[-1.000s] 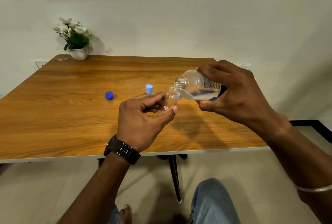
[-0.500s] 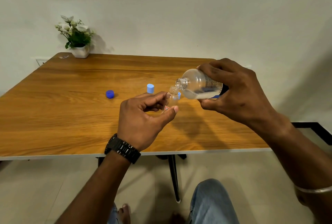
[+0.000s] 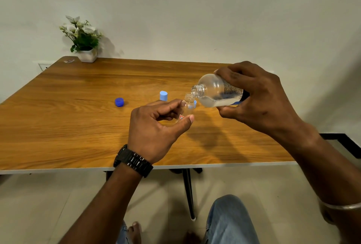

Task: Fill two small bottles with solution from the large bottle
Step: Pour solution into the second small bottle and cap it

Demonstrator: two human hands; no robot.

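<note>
Since a second ago my right hand (image 3: 259,99) tipped the big bottle (image 3: 218,93) lower, neck just over the vial (image 3: 187,107) pinched in my left hand (image 3: 156,126) above mid-table; pour slowly (narrow mouth), lips nearly touching.

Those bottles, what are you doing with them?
A person is pouring from a big bottle into a little one. The right hand grips the large bottle, tipped sideways with its open mouth just above the small bottle, which the left hand pinches upright over the table. Clear liquid sits in the big bottle; whether any is flowing is hard to tell. A dark blue cap and a light blue cap lie on the table behind.
</note>
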